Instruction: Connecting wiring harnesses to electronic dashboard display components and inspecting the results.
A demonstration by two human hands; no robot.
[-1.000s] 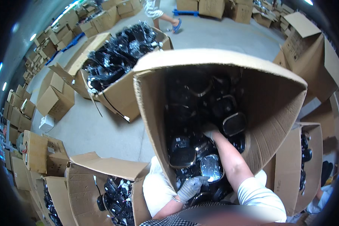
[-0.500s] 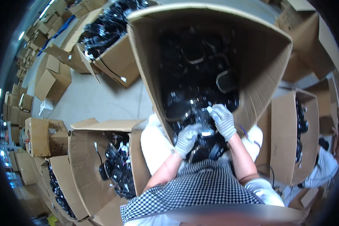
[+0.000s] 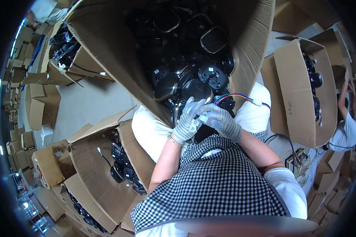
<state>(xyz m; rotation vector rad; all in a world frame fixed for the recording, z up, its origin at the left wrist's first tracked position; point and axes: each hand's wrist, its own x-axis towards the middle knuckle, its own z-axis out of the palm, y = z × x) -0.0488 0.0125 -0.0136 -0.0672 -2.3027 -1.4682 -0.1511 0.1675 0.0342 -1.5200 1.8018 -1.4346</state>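
Note:
In front of my lap, both gloved hands come together over a large open cardboard box point(image 3: 247, 51). My left hand point(image 3: 186, 124) is closed on a white plug connector point(image 3: 194, 126). Right beside it my right hand point(image 3: 225, 121) pinches another small white connector point(image 3: 203, 117); whether the two touch I cannot tell. A bundle of coloured wires point(image 3: 235, 94) arcs from beside my right fingers to a white connector point(image 3: 257, 102) over my thigh. Glossy black housings point(image 3: 213, 77), some with rounded rims, fill the box beyond my hands.
To the left stands an open box point(image 3: 91, 166) of black parts with wires. Another box point(image 3: 294, 94) with black parts is at the right, near another person point(image 3: 346, 126). A box point(image 3: 93, 65) of plastic-wrapped parts lies far left. A black cable point(image 3: 286, 138) loops by my right side.
My hands have drawn together and lower, toward my lap. The view has shifted, and the coloured wires now show more fully beside my right hand.

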